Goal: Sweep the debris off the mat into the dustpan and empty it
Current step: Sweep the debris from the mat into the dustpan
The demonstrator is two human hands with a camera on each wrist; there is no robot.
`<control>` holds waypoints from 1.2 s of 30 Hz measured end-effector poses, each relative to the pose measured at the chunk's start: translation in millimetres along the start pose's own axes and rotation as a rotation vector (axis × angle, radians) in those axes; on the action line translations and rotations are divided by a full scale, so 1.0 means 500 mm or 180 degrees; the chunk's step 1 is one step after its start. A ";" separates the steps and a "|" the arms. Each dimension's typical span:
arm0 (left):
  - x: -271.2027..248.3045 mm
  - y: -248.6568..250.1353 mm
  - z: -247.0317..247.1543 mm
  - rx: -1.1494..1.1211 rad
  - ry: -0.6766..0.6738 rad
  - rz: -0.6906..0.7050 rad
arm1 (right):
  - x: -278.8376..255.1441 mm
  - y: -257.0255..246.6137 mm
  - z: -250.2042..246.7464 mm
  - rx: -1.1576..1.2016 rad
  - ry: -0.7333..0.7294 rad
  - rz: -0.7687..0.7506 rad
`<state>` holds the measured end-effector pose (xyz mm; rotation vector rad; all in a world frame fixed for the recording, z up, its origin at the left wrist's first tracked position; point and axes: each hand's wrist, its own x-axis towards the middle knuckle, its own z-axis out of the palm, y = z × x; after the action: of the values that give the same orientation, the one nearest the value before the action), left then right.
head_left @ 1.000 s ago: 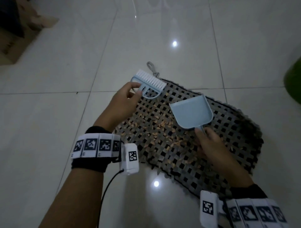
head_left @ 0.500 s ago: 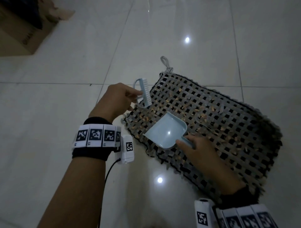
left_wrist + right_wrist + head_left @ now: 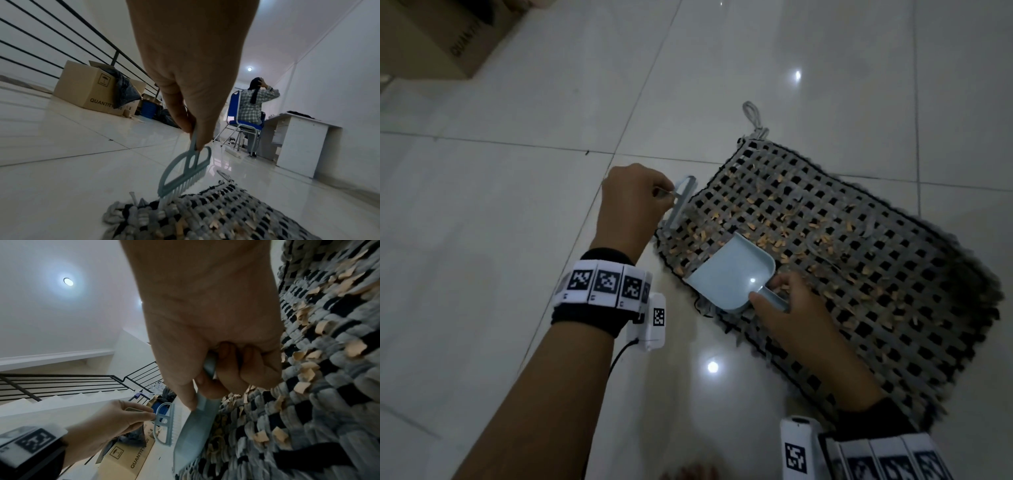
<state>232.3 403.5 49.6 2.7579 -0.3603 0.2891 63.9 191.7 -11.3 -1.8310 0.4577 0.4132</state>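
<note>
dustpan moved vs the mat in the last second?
Yes. The dustpan, held by the right hand, went from mid-mat to the mat's near-left edge, mouth turned toward the brush in the left hand.

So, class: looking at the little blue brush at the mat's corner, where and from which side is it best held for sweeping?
Probably by its short stem above the arched back, coming from the side away from the bristles. The brush stands bristles-down at the mat edge, so only the stem is free; the left hand pinches it there.
</note>
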 end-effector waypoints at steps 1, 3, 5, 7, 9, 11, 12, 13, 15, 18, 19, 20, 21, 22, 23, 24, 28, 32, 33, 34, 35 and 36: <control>-0.001 0.000 0.007 0.0050 -0.0054 0.0069 | 0.001 -0.001 0.000 -0.0021 0.0009 -0.0006; -0.006 -0.002 0.025 0.0123 -0.0167 0.0135 | 0.001 -0.002 0.000 -0.0098 0.0002 -0.0039; -0.015 -0.004 0.041 0.0030 -0.0117 0.0085 | 0.000 -0.001 0.001 -0.0134 -0.0018 -0.0077; -0.024 -0.006 0.056 -0.0200 -0.0158 -0.0045 | 0.002 0.001 0.003 -0.0148 0.0011 -0.0105; -0.032 -0.010 0.071 -0.0211 -0.0350 -0.0126 | 0.004 0.007 0.005 -0.0222 0.0059 -0.0118; -0.041 -0.012 0.081 -0.0089 -0.0450 -0.0123 | 0.008 0.014 0.007 -0.0305 0.0100 -0.0177; -0.046 -0.009 0.083 -0.0010 -0.0439 -0.0094 | 0.010 0.017 0.007 -0.0354 0.0114 -0.0219; -0.051 -0.003 0.084 0.0075 -0.0425 -0.0051 | 0.010 0.019 0.006 -0.0413 0.0128 -0.0257; -0.065 0.017 0.088 0.0178 -0.0435 0.0070 | 0.012 0.025 0.006 -0.0526 0.0164 -0.0288; -0.084 0.052 0.094 0.0188 -0.0553 0.0292 | 0.014 0.028 0.004 -0.0623 0.0210 -0.0286; -0.087 0.059 0.093 0.0157 -0.0521 0.0322 | 0.015 0.030 0.003 -0.0618 0.0202 -0.0301; -0.087 0.059 0.091 0.0105 -0.0435 0.0304 | 0.015 0.030 0.003 -0.0598 0.0191 -0.0319; -0.086 0.057 0.086 0.0046 -0.0320 0.0243 | 0.016 0.031 0.002 -0.0581 0.0190 -0.0334; -0.085 0.051 0.082 0.0028 -0.0208 0.0164 | 0.015 0.032 0.001 -0.0565 0.0198 -0.0333; -0.084 0.045 0.079 0.0064 -0.0137 0.0081 | 0.015 0.034 -0.001 -0.0547 0.0204 -0.0317; -0.084 0.037 0.078 0.0122 -0.0118 0.0006 | 0.015 0.035 -0.003 -0.0531 0.0198 -0.0291; -0.100 0.032 0.096 0.0212 -0.0160 0.0071 | 0.017 0.041 -0.008 -0.0461 0.0097 -0.0198; -0.145 0.088 0.126 -0.0056 -0.0403 0.0386 | 0.022 0.048 -0.011 -0.0483 0.0094 -0.0207; -0.157 0.103 0.132 -0.0032 -0.0525 0.0442 | 0.023 0.050 -0.012 -0.0496 0.0086 -0.0217; -0.168 0.112 0.135 -0.0006 -0.0582 0.0504 | 0.023 0.052 -0.012 -0.0508 0.0077 -0.0225; -0.173 0.116 0.133 -0.0023 -0.0546 0.0545 | 0.024 0.053 -0.013 -0.0518 0.0065 -0.0222; -0.171 0.115 0.128 -0.0086 -0.0433 0.0521 | 0.024 0.053 -0.014 -0.0509 0.0054 -0.0212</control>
<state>144.9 346.4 -12.3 2.7327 -0.6220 0.1357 61.0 176.3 -36.8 -2.0000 0.3830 0.3983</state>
